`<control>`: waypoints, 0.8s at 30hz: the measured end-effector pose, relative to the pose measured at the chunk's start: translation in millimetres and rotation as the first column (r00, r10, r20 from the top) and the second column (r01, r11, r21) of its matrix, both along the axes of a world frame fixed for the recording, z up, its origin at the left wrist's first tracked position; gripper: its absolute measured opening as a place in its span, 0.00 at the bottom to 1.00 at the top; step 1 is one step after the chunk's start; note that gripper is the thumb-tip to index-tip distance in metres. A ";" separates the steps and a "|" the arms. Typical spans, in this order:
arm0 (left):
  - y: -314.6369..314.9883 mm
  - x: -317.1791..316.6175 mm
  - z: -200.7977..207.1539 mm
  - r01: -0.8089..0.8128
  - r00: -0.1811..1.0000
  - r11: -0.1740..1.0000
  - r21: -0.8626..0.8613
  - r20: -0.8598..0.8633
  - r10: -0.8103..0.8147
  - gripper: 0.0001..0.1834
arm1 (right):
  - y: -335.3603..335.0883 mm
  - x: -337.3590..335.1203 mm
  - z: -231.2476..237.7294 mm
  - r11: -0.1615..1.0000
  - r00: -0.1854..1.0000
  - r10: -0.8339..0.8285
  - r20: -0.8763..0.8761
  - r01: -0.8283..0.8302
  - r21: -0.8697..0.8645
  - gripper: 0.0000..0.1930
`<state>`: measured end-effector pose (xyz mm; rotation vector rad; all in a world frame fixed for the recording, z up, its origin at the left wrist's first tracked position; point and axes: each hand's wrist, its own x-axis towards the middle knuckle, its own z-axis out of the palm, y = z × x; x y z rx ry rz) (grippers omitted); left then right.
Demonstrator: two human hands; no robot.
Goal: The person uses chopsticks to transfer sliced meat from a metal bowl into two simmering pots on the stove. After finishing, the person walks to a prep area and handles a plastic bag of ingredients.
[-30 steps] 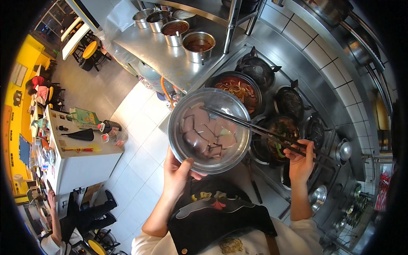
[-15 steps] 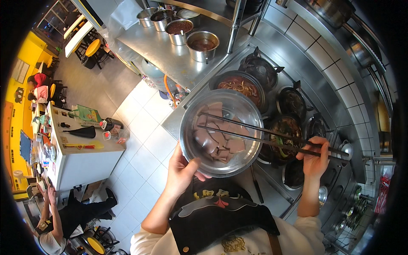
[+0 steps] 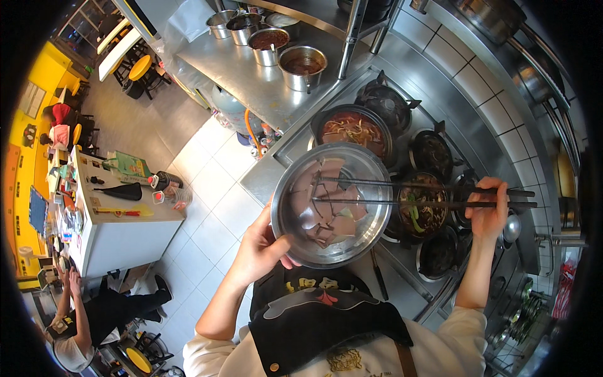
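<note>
Your left hand held the side of the clear bowl, thumb on the rim, a bit left of the bottom middle of the frame. The bowl was in the middle of the frame and had slid a little to the right. The pinkish-brown slabs of food were all heaped inside it.

Your right hand, right of the middle, gripped the long dark chopsticks. It had gone up and to the right. The sticks had been close together; now they were spread apart and almost flat across the frame, with their tips among the slabs. It looked like you were sorting through the slabs, with none lifted out. I can't tell if the tips pinched one.

Beyond the bowl, a dark pot of red soup sat on the stove, upper right of the middle. Farther up, small steel pots stood on the metal counter. Far off at lower left, another person had both hands up at a worktop.
</note>
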<state>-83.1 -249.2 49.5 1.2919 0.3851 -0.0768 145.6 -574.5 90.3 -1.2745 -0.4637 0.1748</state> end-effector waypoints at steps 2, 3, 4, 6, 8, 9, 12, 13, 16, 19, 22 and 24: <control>0.1 1.0 1.7 0.005 1.000 1.000 0.009 0.012 -0.005 0.40 | 2.0 3.5 -0.9 1.000 0.999 0.023 0.035 -0.022 -0.020 0.21; 0.3 1.4 2.6 0.018 1.000 1.000 0.018 -0.001 -0.018 0.40 | 1.7 6.0 0.4 1.000 1.000 0.007 -0.004 -0.007 -0.029 0.20; 0.6 1.6 3.4 0.027 1.000 0.999 0.026 -0.008 -0.027 0.40 | 1.5 9.1 1.6 0.999 1.000 0.023 0.001 -0.023 -0.035 0.20; 1.0 1.8 4.8 0.045 0.999 0.998 0.037 -0.019 -0.044 0.40 | 0.1 16.0 5.4 0.997 0.998 0.055 0.009 -0.055 -0.049 0.20; 1.7 2.0 5.7 0.056 0.998 0.998 0.039 -0.032 -0.055 0.41 | -1.2 18.8 7.2 0.996 0.996 0.080 0.032 -0.079 -0.044 0.19; 1.7 2.2 5.9 0.055 0.998 0.998 0.020 -0.022 -0.055 0.41 | -1.4 19.3 7.0 0.997 0.997 0.067 0.036 -0.066 -0.038 0.19; 1.8 2.9 5.3 0.046 0.999 0.999 -0.026 -0.013 -0.047 0.40 | -1.9 19.5 2.7 1.000 1.000 0.000 -0.008 -0.001 -0.024 0.19; 1.8 3.8 4.4 0.046 0.999 0.998 -0.030 -0.007 -0.047 0.40 | -2.1 20.0 0.4 1.000 1.000 -0.009 -0.011 0.009 -0.022 0.19; 0.3 5.3 0.6 0.019 1.000 0.997 -0.069 -0.021 -0.020 0.39 | -5.6 22.6 -6.9 1.000 0.998 -0.025 -0.062 0.025 0.007 0.17; -4.1 7.7 -6.8 -0.074 0.996 0.986 -0.147 -0.063 0.066 0.37 | -13.8 26.4 -10.4 0.992 0.978 -0.081 -0.194 0.098 0.078 0.18; -4.7 12.4 -18.8 -0.165 0.984 0.969 -0.182 -0.093 0.150 0.35 | -24.0 27.4 -10.1 0.963 0.961 -0.164 -0.221 0.205 0.176 0.18; -3.5 11.7 -26.2 -0.212 0.975 0.965 -0.156 -0.100 0.198 0.32 | -33.0 24.3 -7.0 0.943 0.945 -0.255 -0.205 0.290 0.164 0.18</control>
